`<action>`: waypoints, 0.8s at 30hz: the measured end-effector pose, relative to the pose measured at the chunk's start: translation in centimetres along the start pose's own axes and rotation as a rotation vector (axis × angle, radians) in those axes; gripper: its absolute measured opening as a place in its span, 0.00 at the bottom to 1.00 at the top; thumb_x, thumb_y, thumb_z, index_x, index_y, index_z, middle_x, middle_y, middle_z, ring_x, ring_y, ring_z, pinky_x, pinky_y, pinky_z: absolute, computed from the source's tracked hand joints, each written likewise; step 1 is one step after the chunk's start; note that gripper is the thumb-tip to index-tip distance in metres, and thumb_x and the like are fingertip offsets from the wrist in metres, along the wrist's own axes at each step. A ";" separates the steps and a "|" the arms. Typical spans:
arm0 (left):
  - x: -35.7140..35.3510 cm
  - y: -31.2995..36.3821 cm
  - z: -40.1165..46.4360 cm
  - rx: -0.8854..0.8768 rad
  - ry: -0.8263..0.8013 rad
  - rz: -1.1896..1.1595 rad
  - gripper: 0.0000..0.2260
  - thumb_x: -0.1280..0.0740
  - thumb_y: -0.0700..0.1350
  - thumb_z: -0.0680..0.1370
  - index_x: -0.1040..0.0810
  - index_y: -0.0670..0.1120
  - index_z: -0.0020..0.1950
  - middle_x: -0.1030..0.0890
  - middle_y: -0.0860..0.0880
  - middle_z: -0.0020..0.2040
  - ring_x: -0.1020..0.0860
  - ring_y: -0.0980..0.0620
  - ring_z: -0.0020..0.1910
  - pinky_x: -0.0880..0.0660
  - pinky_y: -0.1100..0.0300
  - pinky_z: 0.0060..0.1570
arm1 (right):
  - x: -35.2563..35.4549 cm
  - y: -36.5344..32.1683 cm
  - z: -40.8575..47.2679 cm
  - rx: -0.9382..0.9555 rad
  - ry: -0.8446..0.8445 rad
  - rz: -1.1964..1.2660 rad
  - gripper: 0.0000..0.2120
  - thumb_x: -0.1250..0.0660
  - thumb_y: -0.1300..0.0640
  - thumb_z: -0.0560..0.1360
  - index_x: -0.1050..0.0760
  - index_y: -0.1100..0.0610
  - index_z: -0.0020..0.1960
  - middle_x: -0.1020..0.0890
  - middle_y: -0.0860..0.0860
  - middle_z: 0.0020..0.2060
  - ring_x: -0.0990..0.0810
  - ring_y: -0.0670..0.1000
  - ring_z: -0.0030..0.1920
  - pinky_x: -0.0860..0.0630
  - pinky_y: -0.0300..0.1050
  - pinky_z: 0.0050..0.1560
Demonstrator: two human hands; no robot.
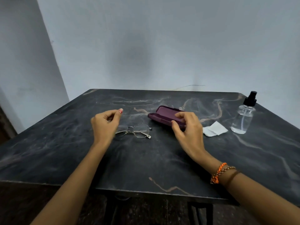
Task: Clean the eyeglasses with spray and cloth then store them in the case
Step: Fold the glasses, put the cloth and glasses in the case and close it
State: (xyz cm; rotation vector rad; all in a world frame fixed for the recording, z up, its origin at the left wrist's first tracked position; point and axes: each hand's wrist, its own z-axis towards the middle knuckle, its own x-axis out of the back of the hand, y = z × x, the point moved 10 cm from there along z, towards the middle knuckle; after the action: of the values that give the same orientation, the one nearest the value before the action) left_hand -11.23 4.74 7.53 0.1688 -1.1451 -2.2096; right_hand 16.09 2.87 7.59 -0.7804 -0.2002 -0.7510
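Observation:
Thin metal-framed eyeglasses (138, 131) lie folded on the dark marble table (146, 159), just right of my left hand (105, 122). That hand hovers above the table with loosely curled fingers and holds nothing. An open purple case (164, 116) sits behind the glasses. My right hand (186, 127) hangs in front of the case's right end, fingers relaxed, hiding part of it. A white cloth (214, 129) lies crumpled to the right. Beside it stands a clear spray bottle (242, 117) with a black nozzle.
The table's near edge (146, 191) runs below my forearms, and its far edge meets a pale wall. Braided bands circle my right wrist (222, 172). Dark table legs show underneath.

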 end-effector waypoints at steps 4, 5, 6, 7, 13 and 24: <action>-4.7 3.9 0.2 -0.079 -0.063 0.042 0.07 0.31 0.41 0.74 0.17 0.38 0.44 0.17 0.47 0.38 0.24 0.63 0.33 0.30 0.76 0.37 | 0.8 4.5 0.7 -0.182 -0.044 -0.053 0.14 0.31 0.54 0.70 0.26 0.59 0.54 0.27 0.50 0.49 0.27 0.52 0.53 0.36 0.37 0.50; -6.2 4.5 0.4 -0.088 -0.096 0.065 0.07 0.32 0.41 0.74 0.17 0.38 0.44 0.16 0.45 0.41 0.22 0.59 0.36 0.29 0.73 0.41 | 0.9 5.2 0.8 -0.203 -0.045 -0.052 0.15 0.31 0.53 0.70 0.26 0.58 0.54 0.28 0.49 0.49 0.28 0.51 0.53 0.37 0.35 0.49; -7.6 4.6 0.6 -0.086 -0.133 0.094 0.08 0.32 0.42 0.74 0.17 0.38 0.45 0.16 0.44 0.43 0.22 0.55 0.39 0.29 0.69 0.44 | 0.9 5.6 0.8 -0.218 -0.044 -0.046 0.16 0.30 0.51 0.69 0.27 0.58 0.53 0.29 0.48 0.48 0.28 0.51 0.53 0.38 0.34 0.48; -8.9 4.4 0.8 -0.073 -0.172 0.133 0.09 0.33 0.44 0.75 0.17 0.39 0.46 0.16 0.43 0.44 0.21 0.53 0.43 0.29 0.66 0.47 | 0.9 6.0 0.8 -0.235 -0.043 -0.034 0.17 0.30 0.50 0.69 0.27 0.57 0.53 0.30 0.48 0.48 0.28 0.51 0.53 0.37 0.35 0.48; -13.1 0.4 0.5 0.035 -0.401 0.569 0.19 0.44 0.57 0.78 0.21 0.46 0.57 0.18 0.43 0.53 0.29 0.39 0.62 0.39 0.41 0.66 | 0.5 8.0 0.8 -0.312 -0.089 -0.046 0.20 0.27 0.46 0.65 0.26 0.55 0.51 0.24 0.50 0.48 0.28 0.51 0.53 0.36 0.37 0.47; -13.6 -0.5 -0.4 0.032 -0.457 0.567 0.23 0.45 0.58 0.78 0.19 0.43 0.44 0.18 0.39 0.43 0.25 0.37 0.54 0.45 0.37 0.67 | 1.3 9.8 1.0 -0.403 -0.183 -0.064 0.15 0.28 0.50 0.67 0.24 0.57 0.49 0.17 0.50 0.41 0.20 0.50 0.47 0.27 0.43 0.49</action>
State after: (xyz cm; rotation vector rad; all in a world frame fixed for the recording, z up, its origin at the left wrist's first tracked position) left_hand -0.57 12.72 4.63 -0.6076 -1.2684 -1.7548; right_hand 23.81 7.47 3.31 -1.2330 -0.2431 -0.7917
